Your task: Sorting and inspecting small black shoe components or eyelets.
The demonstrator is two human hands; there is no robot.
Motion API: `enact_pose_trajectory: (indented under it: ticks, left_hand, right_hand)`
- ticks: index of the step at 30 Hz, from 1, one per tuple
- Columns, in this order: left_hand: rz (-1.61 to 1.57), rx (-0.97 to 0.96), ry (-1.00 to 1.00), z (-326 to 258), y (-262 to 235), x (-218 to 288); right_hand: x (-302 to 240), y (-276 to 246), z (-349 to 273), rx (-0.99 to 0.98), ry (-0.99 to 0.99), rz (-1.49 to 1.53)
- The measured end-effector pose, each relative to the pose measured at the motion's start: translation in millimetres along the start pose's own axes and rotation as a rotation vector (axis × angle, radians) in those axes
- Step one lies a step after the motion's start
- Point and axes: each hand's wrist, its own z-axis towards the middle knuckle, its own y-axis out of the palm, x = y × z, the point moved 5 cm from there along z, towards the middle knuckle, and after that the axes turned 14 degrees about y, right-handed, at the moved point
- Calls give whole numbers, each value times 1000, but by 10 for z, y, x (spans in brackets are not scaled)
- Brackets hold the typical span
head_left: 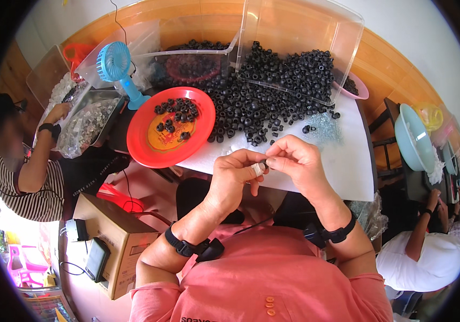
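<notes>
Left grip (229, 176) and right grip (299, 161) both pinched closed on small black piece (265, 163). Red plate (140, 131) left, black bead pile (251, 104) ahead.

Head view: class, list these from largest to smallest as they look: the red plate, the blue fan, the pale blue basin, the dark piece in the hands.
1. Red plate
2. Blue fan and pale blue basin: too alike to rank, and the basin lies toward the bending rim.
3. Dark piece, partly hidden.
</notes>
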Motion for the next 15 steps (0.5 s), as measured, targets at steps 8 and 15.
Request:
enact_pose_trajectory:
  ticks: [8,15]
  left_hand:
    - [-54,59,43,40,-162,25]
    - [-32,68,43,8,-183,7]
  right_hand:
    - [-23,60,132,218,-474,-1020]
    - [60,171,232,150,-480,-1262]
